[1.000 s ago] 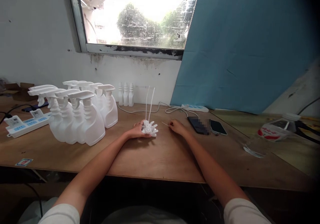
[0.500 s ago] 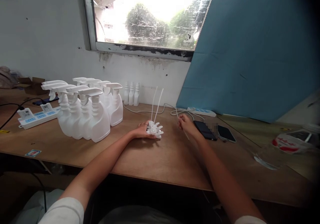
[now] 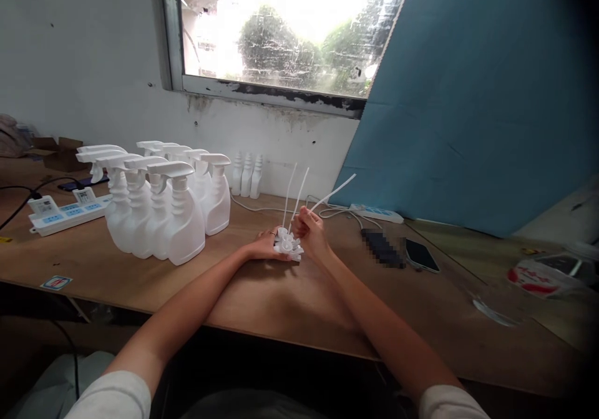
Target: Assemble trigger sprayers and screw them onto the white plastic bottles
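Note:
My left hand (image 3: 266, 246) is wrapped round the side of a cluster of white spray nozzles (image 3: 289, 248) on the table. Two thin white tubes (image 3: 299, 197) stand up out of the cluster. Right beside them, my right hand (image 3: 309, 226) pinches another white tube (image 3: 334, 193), which slants up to the right. Its lower end is at the nozzles, and whether it is inside one cannot be made out. To the left stand several white spray bottles (image 3: 187, 231) with trigger heads.
Three small white bottles (image 3: 246, 178) stand by the wall. Power strips (image 3: 70, 213) lie at the left and at the back, with cables. Two phones (image 3: 422, 255) lie right of my right hand, and a clear plastic container (image 3: 538, 278) is at the far right.
My right hand has moved left with its tube, from near the phones to the nozzle cluster, and the tube now tilts up to the right. My left hand has stayed at the cluster.

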Demonstrator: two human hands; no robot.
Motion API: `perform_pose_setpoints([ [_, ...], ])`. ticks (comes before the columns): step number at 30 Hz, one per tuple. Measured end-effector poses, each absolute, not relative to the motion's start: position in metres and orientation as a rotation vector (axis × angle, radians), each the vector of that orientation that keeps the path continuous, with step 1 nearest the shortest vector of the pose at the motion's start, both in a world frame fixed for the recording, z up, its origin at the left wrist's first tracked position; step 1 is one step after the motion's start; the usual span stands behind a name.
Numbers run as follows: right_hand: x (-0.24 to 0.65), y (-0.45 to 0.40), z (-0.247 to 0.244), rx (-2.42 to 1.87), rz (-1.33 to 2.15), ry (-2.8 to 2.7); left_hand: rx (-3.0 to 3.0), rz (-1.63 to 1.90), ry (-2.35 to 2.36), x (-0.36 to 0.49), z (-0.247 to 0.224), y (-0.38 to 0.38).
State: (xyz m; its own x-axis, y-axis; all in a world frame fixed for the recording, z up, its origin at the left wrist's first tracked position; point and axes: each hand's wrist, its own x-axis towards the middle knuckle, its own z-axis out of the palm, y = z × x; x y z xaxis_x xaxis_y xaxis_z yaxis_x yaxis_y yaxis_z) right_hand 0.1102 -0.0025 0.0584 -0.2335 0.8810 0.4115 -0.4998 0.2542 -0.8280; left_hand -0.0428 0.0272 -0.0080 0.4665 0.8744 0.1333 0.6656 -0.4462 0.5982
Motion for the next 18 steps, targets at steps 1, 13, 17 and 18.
perform_pose_setpoints([
  [1,0.106,0.001,0.057,-0.424,1.398,-1.221,2.251,0.586,1.288,-0.043,-0.008,0.027],
  [13,0.098,0.015,0.052,-0.489,1.545,-1.169,2.266,0.571,1.277,-0.043,-0.012,0.032],
  [17,0.094,0.013,0.049,-0.530,1.528,-1.197,2.272,0.582,1.270,-0.044,-0.012,0.031],
  [18,0.094,0.012,0.049,-0.528,1.528,-1.199,2.276,0.585,1.266,-0.044,-0.012,0.031],
])
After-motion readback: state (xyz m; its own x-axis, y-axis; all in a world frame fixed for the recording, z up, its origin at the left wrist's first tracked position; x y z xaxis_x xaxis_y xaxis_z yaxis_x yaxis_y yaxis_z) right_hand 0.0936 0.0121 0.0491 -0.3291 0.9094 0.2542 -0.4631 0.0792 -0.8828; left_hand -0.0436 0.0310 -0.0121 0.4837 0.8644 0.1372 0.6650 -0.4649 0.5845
